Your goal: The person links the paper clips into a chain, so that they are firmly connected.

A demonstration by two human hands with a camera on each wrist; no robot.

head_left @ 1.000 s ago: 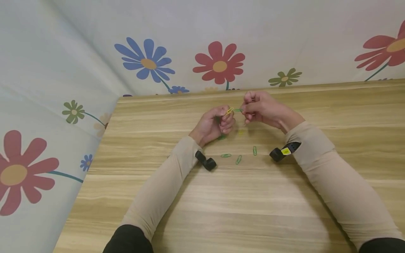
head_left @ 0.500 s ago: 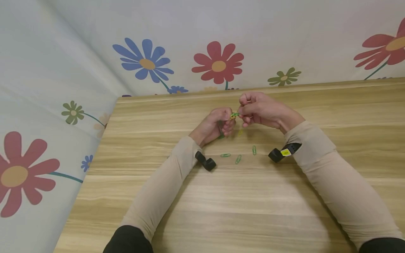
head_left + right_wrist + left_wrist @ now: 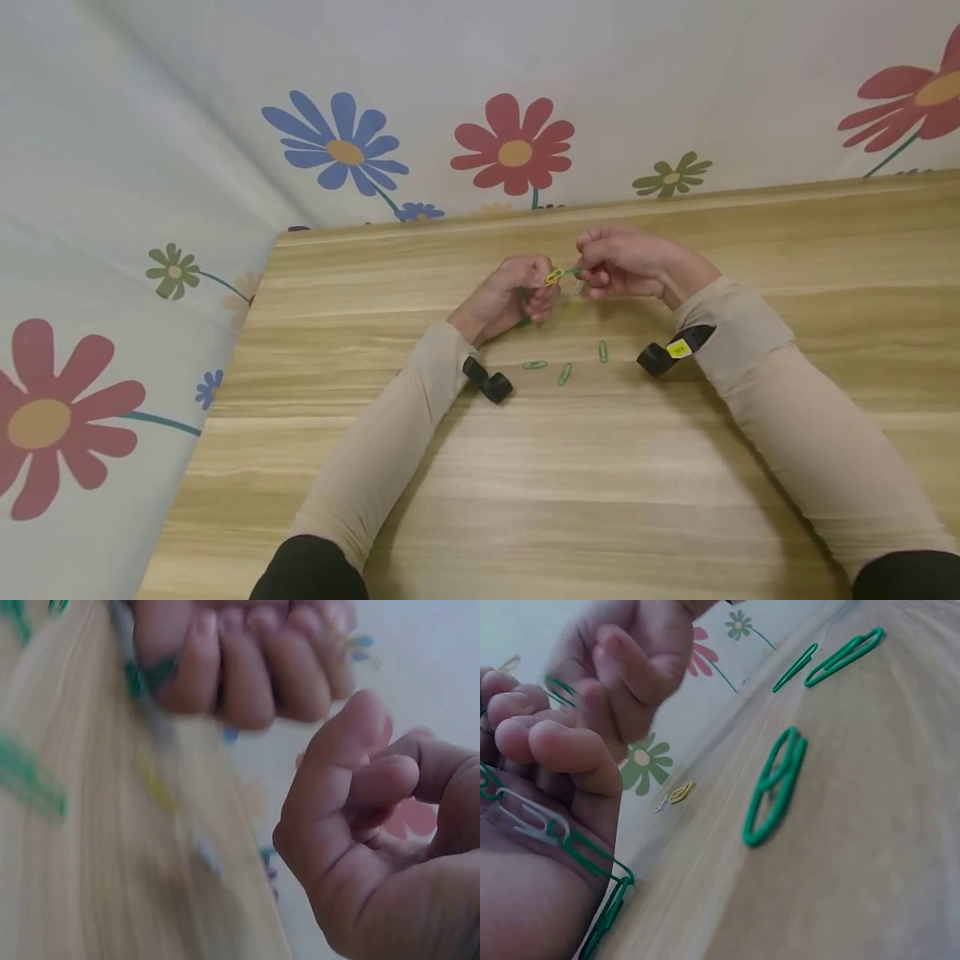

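Observation:
In the head view my left hand (image 3: 506,293) pinches a yellow paper clip (image 3: 554,276) between thumb and curled fingers. A chain of linked clips crosses its palm in the left wrist view, with a white paper clip (image 3: 531,816) and a green paper clip (image 3: 606,919) dangling at the end. Opposite, my right hand (image 3: 633,260) pinches another green paper clip (image 3: 572,271) by its far end. That clip's near end meets the yellow one; whether they are linked is too small to tell. Fingers hide part of both clips.
Loose green paper clips (image 3: 603,352) lie on the wooden table (image 3: 570,492) nearer the body. Beyond them, a yellow clip (image 3: 681,793) and a white clip (image 3: 661,803) lie on the tabletop. A flower-printed curtain (image 3: 600,75) stands behind the table's far edge.
The hands came closer, bringing the green clip against the yellow one. Since then my right hand has drawn slightly right, and the green clip stretches between its fingers and the yellow clip.

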